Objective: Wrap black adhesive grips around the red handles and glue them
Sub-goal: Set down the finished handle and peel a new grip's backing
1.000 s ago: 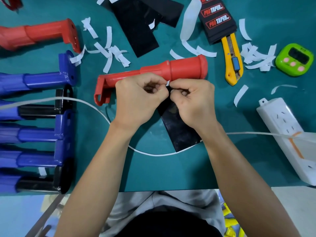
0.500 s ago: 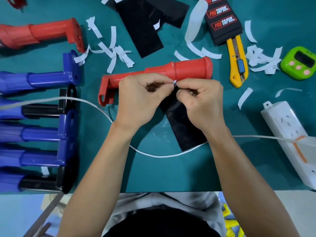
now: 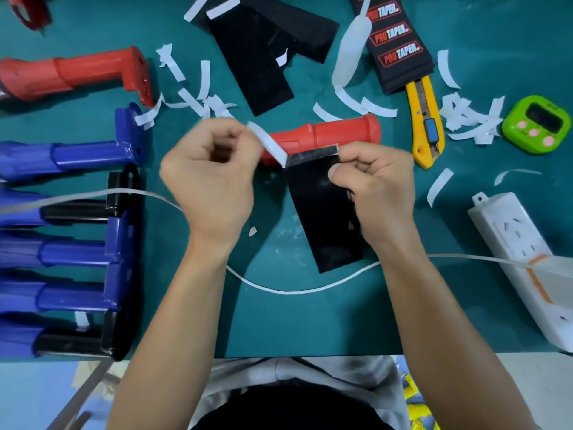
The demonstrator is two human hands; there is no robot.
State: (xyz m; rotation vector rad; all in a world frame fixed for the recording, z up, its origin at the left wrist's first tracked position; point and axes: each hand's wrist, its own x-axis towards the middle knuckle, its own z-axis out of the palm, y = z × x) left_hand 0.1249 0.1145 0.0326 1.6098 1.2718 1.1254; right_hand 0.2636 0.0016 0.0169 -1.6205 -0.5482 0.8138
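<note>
A black adhesive grip [image 3: 322, 212] lies on the green mat in front of a red handle [image 3: 335, 133]. My right hand [image 3: 376, 187] pinches the grip's upper right corner. My left hand [image 3: 210, 175] pinches a white backing strip [image 3: 269, 142] that is partly peeled away from the grip's top edge, leaving a grey adhesive band bare. The red handle lies flat just behind both hands, its left end hidden by my left hand. A second red handle [image 3: 77, 72] lies at the far left.
Several blue handles [image 3: 62, 156] are lined up on the left. More black grips [image 3: 257, 54], a Pro Taper pack [image 3: 393, 38], a yellow utility knife [image 3: 426, 119], a green timer [image 3: 536, 124], a white power strip [image 3: 527, 265], a white cable [image 3: 294, 290] and scattered white strips surround the work.
My left hand has pulled away to the left, peeling the white backing strip off the grip's top edge. My right hand has stayed on the grip's corner.
</note>
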